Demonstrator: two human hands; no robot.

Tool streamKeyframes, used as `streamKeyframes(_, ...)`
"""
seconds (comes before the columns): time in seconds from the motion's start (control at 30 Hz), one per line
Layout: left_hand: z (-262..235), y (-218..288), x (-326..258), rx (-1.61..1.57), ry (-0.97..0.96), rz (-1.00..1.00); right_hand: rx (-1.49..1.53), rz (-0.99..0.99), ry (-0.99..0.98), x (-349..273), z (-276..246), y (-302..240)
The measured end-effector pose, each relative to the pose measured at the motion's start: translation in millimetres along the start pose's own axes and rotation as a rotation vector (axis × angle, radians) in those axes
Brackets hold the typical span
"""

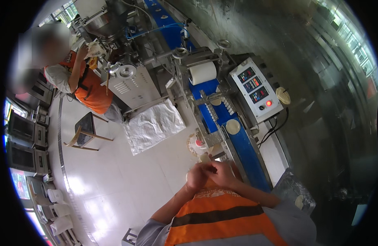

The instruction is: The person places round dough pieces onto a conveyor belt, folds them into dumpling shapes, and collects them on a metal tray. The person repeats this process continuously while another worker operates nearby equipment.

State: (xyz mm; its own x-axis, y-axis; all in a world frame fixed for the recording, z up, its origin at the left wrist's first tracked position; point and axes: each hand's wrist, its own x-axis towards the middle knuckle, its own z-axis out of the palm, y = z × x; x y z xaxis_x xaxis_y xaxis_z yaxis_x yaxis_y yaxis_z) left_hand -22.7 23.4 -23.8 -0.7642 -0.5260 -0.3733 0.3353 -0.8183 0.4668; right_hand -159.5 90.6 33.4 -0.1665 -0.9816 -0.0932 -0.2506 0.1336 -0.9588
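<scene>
In front of my orange apron, my left hand (197, 175) and my right hand (222, 174) are closed and pressed together, fingers meeting. A pale, dough-like piece (204, 157) sticks up from between their fingertips. Most of it is hidden by the hands, so its full shape cannot be made out. Just beyond them runs a blue conveyor belt (249, 158) with a flat round dough disc (232, 126) on it. Another dough disc (215, 100) lies farther up the belt, partly under the machine's frame.
A control box (256, 90) with a lit red button stands right of the belt, below a white roller (203, 73). A clear tray (293, 190) sits near my right elbow. At left, a person in an orange apron (92, 92) stands by a chair (87, 130) and a silver sheet (154, 127).
</scene>
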Motion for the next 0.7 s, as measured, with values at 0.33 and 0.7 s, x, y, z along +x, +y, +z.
streamKeyframes(0.33,2.6,3.6,-11.1,-0.093,0.063,0.032,0.338,0.173,-0.073,4.8,5.2,-14.7)
streamKeyframes(0.7,31.1,27.7,-30.8,1.321,0.23,0.198,0.676,0.382,-0.005,2.5,-8.2,15.0)
